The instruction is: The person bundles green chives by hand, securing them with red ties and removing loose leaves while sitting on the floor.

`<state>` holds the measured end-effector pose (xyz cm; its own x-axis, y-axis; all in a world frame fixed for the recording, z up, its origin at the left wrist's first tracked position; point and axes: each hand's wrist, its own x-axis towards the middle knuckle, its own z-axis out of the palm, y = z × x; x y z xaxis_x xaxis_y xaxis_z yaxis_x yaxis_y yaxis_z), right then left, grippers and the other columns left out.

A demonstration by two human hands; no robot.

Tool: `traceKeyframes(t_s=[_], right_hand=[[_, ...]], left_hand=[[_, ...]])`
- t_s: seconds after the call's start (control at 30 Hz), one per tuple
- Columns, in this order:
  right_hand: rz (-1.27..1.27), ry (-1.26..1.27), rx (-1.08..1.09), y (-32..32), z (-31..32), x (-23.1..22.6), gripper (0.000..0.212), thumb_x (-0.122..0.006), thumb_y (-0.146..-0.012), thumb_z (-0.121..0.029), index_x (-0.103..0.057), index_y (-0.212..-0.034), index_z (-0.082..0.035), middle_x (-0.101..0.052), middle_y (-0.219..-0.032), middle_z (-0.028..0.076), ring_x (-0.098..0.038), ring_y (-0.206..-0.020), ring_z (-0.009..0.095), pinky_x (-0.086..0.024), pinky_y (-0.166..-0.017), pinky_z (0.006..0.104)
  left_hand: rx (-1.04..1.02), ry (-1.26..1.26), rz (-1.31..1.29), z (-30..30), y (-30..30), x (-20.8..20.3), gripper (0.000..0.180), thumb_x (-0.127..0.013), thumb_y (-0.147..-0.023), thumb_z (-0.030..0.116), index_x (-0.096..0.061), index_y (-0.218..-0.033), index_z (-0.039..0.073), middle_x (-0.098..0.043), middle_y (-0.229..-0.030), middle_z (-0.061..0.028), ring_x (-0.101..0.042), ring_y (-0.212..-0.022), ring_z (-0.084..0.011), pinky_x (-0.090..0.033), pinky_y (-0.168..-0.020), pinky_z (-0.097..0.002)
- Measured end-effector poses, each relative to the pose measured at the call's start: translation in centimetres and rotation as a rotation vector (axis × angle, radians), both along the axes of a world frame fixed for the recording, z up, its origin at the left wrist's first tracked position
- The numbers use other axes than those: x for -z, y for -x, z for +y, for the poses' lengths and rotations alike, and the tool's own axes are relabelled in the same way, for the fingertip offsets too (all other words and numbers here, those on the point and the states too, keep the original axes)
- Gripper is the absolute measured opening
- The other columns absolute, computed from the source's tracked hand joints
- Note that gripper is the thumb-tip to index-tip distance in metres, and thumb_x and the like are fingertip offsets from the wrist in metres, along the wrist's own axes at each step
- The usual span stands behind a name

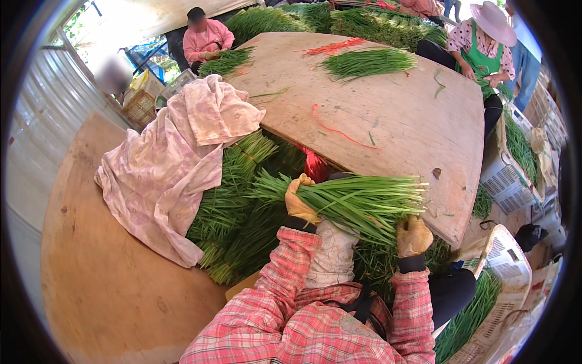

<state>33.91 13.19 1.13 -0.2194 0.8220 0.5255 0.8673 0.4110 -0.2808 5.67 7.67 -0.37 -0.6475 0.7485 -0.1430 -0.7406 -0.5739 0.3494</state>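
A loose bunch of garlic chives (364, 203) lies crosswise before me, pale stem ends to the right and leaf tips to the left. My left hand (301, 203), in a yellowish glove, is closed round its leafy part. My right hand (414, 236), in a similar glove, is curled shut against the lower edge of the stem ends; what its fingers pinch is hidden. Below the bunch, more loose chives (379, 264) lie over my lap. To the left, tied chive bundles (227, 224) are stacked, partly under a pinkish cloth (176, 158).
A wooden board table (388, 115) stands ahead, bearing a chive pile (368, 63), red ties (333, 46) and a loose red strip (339, 128). Another curved board (115, 261) is at left. Plastic crates (506, 255) with chives stand right. Two people (209, 39) (485, 51) handle chives across the table.
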Motion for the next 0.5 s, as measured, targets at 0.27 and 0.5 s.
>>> traceKeyframes(t_s=[0.27, 0.5], right_hand=[[-0.044, 0.204, 0.24, -11.5, 0.9, 1.2, 0.008, -0.065, -0.074, -0.016, -0.066, -0.079, -0.01, -0.063, -0.069, 0.015, -0.063, -0.065, 0.033, -0.049, -0.059, 0.0433], [0.076, 0.064, -0.456, -1.0, -2.4, -3.2, 0.029, -0.065, -0.081, -0.027, -0.061, -0.095, -0.003, -0.061, -0.082, 0.017, -0.057, -0.077, 0.035, -0.045, -0.065, 0.0447]], left_hand=[[-0.065, 0.075, 0.01, -0.6, -0.5, -1.1, 0.008, -0.05, -0.084, 0.013, -0.048, -0.082, 0.006, -0.045, -0.08, -0.0022, -0.044, -0.075, -0.017, -0.04, -0.076, -0.0308], [0.21, -0.166, -0.046, -0.6, 1.3, 2.4, 0.014, -0.051, -0.085, 0.017, -0.057, -0.087, 0.005, -0.057, -0.085, -0.0045, -0.053, -0.078, -0.0202, -0.045, -0.076, -0.0351]])
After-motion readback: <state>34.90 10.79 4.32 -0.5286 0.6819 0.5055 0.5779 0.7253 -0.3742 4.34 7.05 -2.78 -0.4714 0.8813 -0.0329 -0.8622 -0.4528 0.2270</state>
